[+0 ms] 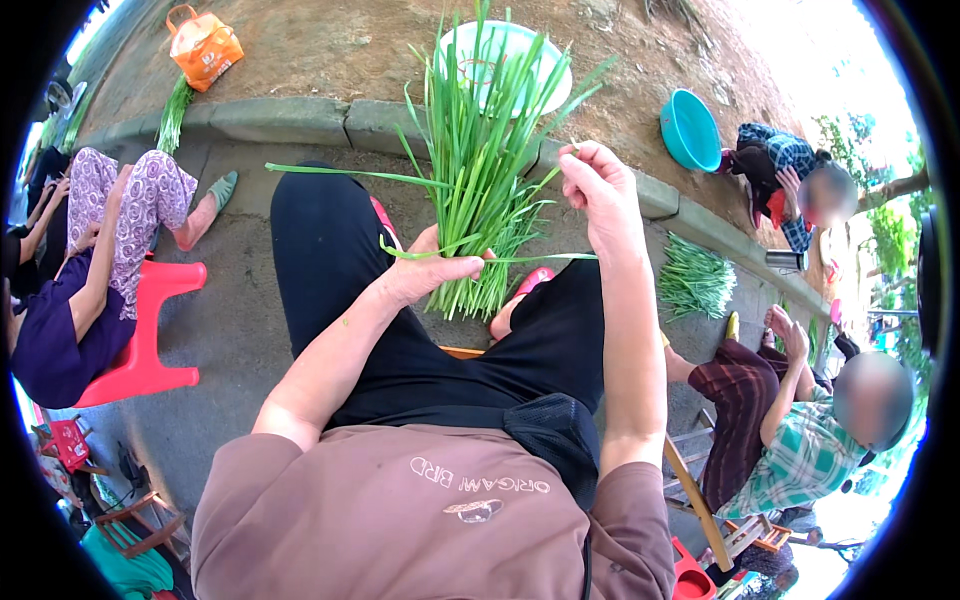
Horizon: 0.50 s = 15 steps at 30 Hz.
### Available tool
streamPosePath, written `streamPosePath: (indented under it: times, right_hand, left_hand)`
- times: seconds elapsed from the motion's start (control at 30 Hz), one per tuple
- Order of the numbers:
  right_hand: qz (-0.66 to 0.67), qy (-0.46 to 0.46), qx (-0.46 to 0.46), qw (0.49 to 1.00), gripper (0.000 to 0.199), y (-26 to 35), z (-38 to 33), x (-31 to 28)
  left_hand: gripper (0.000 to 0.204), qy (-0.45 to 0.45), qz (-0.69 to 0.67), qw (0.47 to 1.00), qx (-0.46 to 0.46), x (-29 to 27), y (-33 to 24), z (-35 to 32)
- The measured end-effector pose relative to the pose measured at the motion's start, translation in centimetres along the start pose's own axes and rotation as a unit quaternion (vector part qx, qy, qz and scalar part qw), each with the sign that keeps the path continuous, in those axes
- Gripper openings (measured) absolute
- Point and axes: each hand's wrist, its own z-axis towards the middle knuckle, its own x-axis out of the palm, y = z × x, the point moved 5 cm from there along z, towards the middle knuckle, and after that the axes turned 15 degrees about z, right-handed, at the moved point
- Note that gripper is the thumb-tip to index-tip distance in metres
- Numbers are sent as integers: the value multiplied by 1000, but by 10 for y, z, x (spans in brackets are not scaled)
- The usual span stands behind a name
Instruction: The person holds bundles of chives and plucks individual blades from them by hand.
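My left hand (425,272) is closed around the lower part of a bunch of garlic chives (475,170), held upright between my knees. The long green leaves fan out at the top, and one stray leaf lies out over my left knee. More loose chives (510,235) show behind and below the bunch, near my feet. To the right of the bunch, my right hand (603,190) is raised, its thumb and forefinger pinched together. A tiny pale strand seems to be at its fingertips, too small to name.
Beyond the bunch stands a pale basin (552,75) past the stone kerb (270,120). A teal basin (690,130) and a chive pile (697,277) lie to the right. An orange bag (205,50) is far left. People sit on both sides, one on a red stool (150,340).
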Motion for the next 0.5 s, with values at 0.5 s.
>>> streamPosePath:
  times: [0.5]
  right_hand:
    - [90,-7,-10,996,10,-8,-13,-15]
  left_hand:
    - [40,14,-4,1000,-11,1,4,1]
